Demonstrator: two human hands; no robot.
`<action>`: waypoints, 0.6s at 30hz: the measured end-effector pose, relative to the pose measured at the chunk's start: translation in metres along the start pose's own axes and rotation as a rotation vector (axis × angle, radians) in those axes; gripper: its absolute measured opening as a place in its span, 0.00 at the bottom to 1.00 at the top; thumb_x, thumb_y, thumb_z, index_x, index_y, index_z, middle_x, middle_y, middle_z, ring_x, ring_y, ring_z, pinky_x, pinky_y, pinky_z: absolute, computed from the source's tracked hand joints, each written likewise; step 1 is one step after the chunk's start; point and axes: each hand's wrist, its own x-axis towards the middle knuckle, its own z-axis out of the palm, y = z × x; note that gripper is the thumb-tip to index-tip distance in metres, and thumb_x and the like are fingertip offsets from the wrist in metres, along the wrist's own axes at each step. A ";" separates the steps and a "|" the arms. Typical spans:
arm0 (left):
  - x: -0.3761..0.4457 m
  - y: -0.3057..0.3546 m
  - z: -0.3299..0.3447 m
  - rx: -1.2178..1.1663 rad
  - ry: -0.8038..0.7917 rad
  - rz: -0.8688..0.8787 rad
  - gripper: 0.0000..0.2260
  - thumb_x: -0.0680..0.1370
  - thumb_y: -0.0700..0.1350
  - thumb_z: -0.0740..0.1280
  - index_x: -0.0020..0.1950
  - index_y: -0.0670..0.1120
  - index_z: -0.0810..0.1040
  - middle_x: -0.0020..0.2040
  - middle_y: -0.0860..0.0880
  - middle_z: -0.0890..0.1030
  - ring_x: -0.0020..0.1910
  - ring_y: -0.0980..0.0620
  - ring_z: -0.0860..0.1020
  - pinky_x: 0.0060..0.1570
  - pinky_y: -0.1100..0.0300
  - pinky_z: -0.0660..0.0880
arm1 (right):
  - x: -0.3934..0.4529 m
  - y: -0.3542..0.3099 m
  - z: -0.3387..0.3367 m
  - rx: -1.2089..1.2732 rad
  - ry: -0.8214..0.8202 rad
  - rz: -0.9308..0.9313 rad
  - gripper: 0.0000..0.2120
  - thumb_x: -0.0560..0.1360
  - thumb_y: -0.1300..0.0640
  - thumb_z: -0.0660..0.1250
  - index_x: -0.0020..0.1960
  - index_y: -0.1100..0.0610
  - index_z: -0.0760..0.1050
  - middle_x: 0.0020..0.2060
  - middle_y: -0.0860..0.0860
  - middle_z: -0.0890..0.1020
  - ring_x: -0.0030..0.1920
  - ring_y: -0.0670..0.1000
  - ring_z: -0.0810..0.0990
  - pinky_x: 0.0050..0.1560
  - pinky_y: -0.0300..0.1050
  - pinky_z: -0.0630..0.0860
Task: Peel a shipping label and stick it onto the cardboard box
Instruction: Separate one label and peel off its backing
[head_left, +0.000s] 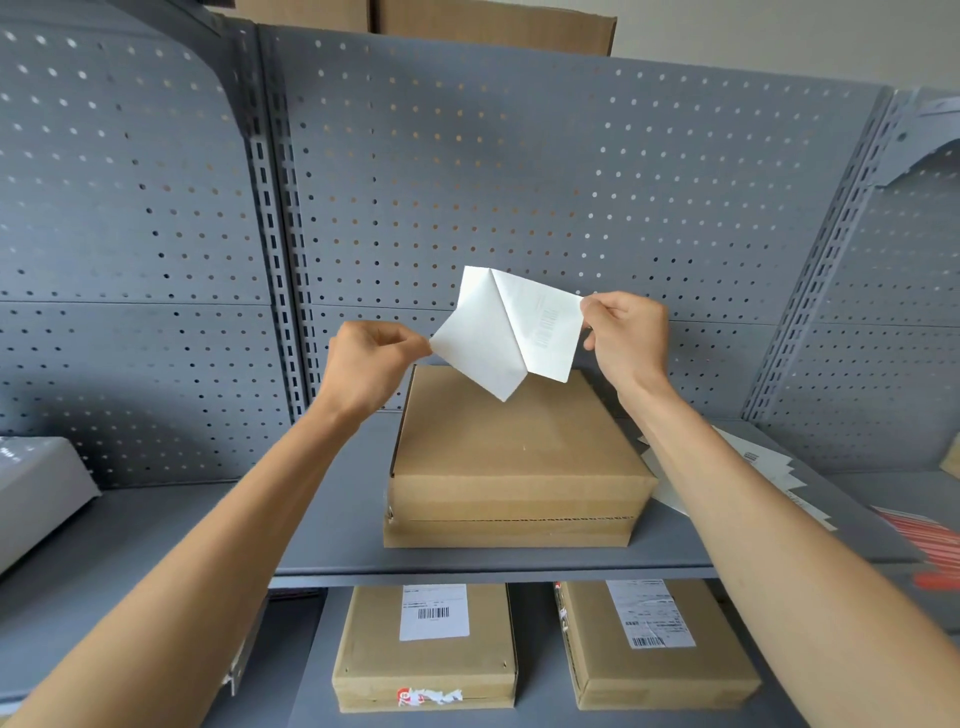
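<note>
A plain brown cardboard box (514, 457) lies flat on the grey shelf (332, 525), its top bare. Above its far edge I hold a white shipping label (545, 327) with its backing sheet (478, 338) partly split from it, the two joined along a diagonal line. My left hand (369, 364) pinches the left corner of the backing sheet. My right hand (626, 332) pinches the label's upper right corner; faint print shows through the label.
Loose label sheets (763, 467) lie on the shelf right of the box. A grey device (36, 493) sits at the left. Two labelled cardboard boxes (426, 644) (654, 639) rest on the lower shelf. A perforated grey back panel (519, 182) stands behind.
</note>
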 end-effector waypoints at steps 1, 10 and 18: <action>0.002 -0.001 -0.004 0.001 -0.006 -0.013 0.07 0.76 0.43 0.72 0.40 0.44 0.87 0.42 0.39 0.85 0.33 0.48 0.71 0.33 0.60 0.70 | 0.000 0.000 -0.001 0.002 0.006 0.003 0.08 0.76 0.65 0.66 0.42 0.62 0.83 0.34 0.54 0.83 0.23 0.42 0.73 0.26 0.29 0.69; 0.011 -0.011 -0.032 -0.021 0.024 -0.063 0.05 0.73 0.45 0.73 0.40 0.47 0.88 0.44 0.44 0.88 0.48 0.43 0.84 0.48 0.48 0.78 | 0.002 0.004 -0.005 0.041 0.050 0.033 0.08 0.76 0.66 0.65 0.43 0.68 0.82 0.36 0.57 0.81 0.30 0.48 0.73 0.26 0.29 0.69; 0.012 -0.009 -0.045 -0.091 0.127 -0.073 0.07 0.76 0.41 0.70 0.40 0.43 0.86 0.43 0.42 0.88 0.50 0.44 0.86 0.57 0.46 0.79 | 0.007 0.010 -0.009 0.059 0.073 0.080 0.09 0.76 0.66 0.65 0.42 0.62 0.83 0.32 0.50 0.81 0.28 0.45 0.73 0.27 0.30 0.70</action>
